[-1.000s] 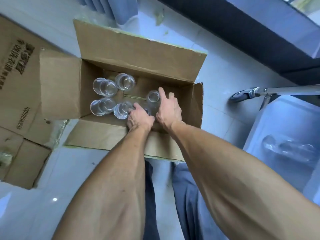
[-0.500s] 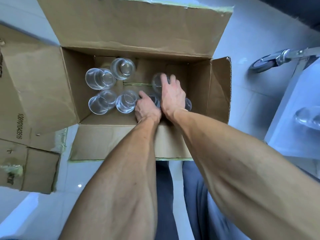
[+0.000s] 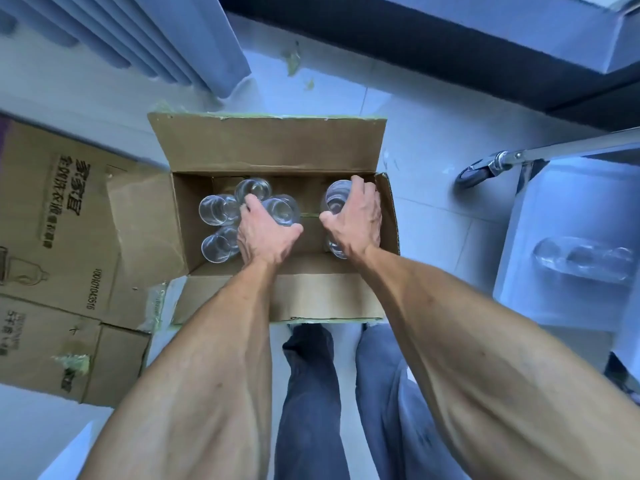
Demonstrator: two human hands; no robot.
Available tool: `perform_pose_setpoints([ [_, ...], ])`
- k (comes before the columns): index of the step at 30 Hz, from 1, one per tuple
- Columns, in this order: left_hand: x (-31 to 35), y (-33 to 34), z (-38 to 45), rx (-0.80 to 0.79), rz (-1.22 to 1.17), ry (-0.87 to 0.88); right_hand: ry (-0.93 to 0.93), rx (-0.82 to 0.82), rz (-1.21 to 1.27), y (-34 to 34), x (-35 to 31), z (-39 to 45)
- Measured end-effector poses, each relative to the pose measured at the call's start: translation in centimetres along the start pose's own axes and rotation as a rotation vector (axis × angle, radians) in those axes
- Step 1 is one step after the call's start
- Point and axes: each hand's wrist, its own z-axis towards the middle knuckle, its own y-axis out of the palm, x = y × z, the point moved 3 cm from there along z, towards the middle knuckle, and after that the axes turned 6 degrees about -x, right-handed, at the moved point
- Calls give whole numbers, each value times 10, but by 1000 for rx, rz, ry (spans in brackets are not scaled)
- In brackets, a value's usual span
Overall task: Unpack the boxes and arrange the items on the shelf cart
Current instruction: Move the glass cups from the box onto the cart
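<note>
Bent over the open cardboard box (image 3: 277, 150) on the floor, we closed our left hand (image 3: 266, 233) around one glass (image 3: 280, 209) and our right hand (image 3: 356, 220) around another glass (image 3: 337, 199), each grip wrapping from above, apparently to lift both toward the shelf cart (image 3: 568, 209) alongside.

Clear drinking glasses (image 3: 218, 209) crowd the open brown cardboard box's (image 3: 270, 143) left end; bare box floor lies between both hands.
</note>
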Motion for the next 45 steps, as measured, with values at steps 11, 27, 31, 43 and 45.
perform_pose_setpoints([
  [11, 25, -35, -114, 378, -511, -89, -85, 62, 228, -79, 2, -84],
  [27, -30, -11, -245, 346, -354, 73, -99, 154, 186, -83, 94, -217],
  [31, -42, 19, -282, 318, -175, 98, -45, 174, 156, -79, 139, -251],
  [43, -19, 160, -401, 142, -61, 232, 101, 171, 203, -88, 319, -314],
  [45, -8, 185, -424, 146, -30, 263, 110, 191, 202, -93, 355, -321],
])
